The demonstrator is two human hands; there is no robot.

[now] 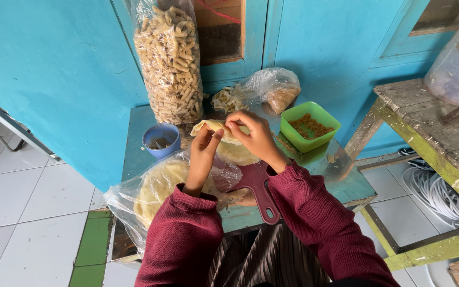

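Observation:
Both hands work on a pale yellow dough wrapper [212,126] held above a small teal table [346,183]. My left hand [203,154] pinches the wrapper's near edge. My right hand [253,135] pinches its top fold from the right. Under the hands lies a round stack of more wrappers [237,153] on a dark red board with a handle [264,199]. A green square tub of brown crumbly filling [309,126] stands just right of my right hand. Both sleeves are maroon knit.
A clear bag of flat round wrappers [152,191] lies at the table's near left. A blue cup [161,141], a tall bag of stick snacks [170,64] and smaller bags [274,87] stand behind. A weathered wooden bench [431,122] and coiled white cable [431,191] are at right.

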